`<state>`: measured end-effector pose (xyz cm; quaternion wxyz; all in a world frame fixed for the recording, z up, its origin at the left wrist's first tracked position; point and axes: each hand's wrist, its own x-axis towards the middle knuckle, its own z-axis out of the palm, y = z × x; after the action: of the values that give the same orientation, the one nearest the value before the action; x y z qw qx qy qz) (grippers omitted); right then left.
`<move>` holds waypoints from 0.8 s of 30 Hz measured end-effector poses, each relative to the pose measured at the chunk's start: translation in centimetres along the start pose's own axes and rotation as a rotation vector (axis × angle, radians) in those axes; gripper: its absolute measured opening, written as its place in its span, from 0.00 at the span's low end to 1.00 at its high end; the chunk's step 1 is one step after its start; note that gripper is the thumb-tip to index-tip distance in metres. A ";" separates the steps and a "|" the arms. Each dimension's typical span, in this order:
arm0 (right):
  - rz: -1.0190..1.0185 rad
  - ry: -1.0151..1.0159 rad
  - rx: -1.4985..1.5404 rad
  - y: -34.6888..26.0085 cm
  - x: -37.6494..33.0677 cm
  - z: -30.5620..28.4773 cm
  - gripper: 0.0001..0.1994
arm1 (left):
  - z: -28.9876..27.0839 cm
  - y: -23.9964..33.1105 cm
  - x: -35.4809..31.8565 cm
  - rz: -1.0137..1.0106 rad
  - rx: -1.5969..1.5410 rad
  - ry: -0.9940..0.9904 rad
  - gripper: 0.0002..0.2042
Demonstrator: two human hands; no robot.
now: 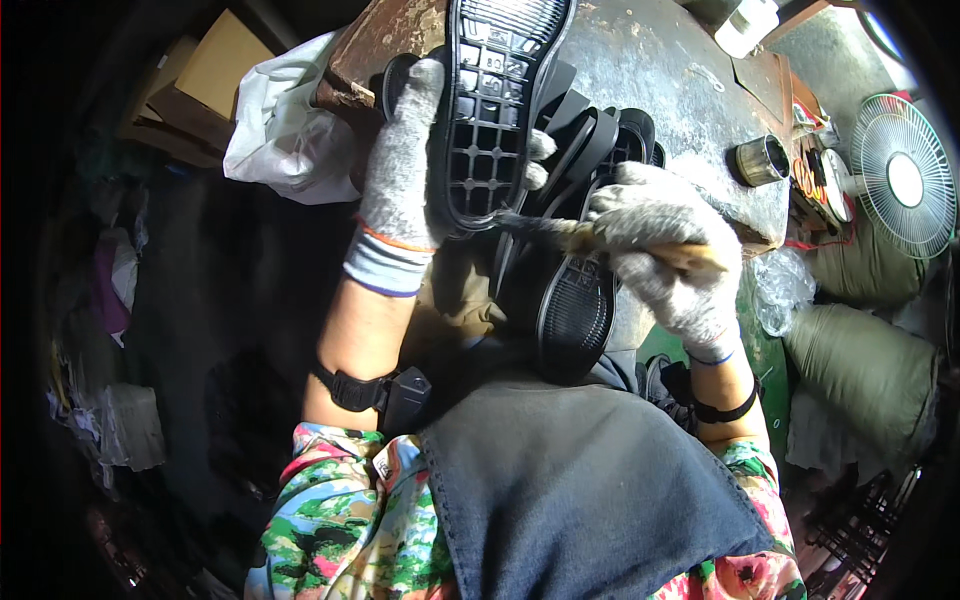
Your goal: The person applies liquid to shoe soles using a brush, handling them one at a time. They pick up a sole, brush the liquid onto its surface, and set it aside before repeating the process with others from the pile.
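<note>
My left hand (405, 150), in a grey knit glove, is closed around a black shoe sole (487, 120) held up with its gridded inner side facing me. The thumb lies along its left edge and fingertips show at its right. In my gloved right hand (668, 245) is a brush (570, 235) with a light wooden handle. Its dark bristles touch the rim at the sole's near end. Beneath my hands, more black soles (577, 312) lie overlapping, one of them close to my lap.
A worn dark table (660, 75) carries a metal can (762, 160) near its right edge and a white plastic bottle (747, 27) at the back. A white bag (290, 120) and cardboard box (205, 80) stand left. At right are a fan (905, 178) and green bundles (860, 365).
</note>
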<state>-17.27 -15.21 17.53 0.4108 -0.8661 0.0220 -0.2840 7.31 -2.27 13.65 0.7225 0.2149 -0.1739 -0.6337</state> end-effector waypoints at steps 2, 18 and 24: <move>0.036 0.096 0.117 0.4 -0.5 -0.3 0.13 | 0.5 0.9 -0.5 0.027 0.040 0.046 0.41; 0.167 0.247 0.272 0.8 4.2 3.4 0.08 | 0.1 0.7 -1.8 0.219 0.188 0.307 0.25; 0.113 0.197 0.146 0.1 5.2 3.2 0.10 | -0.9 -0.2 -2.5 0.231 0.364 0.327 0.26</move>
<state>-11.29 -14.44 18.32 0.4838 -0.7993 0.0902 -0.3449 7.25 0.25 12.87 0.7580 0.4196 -0.1894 -0.4621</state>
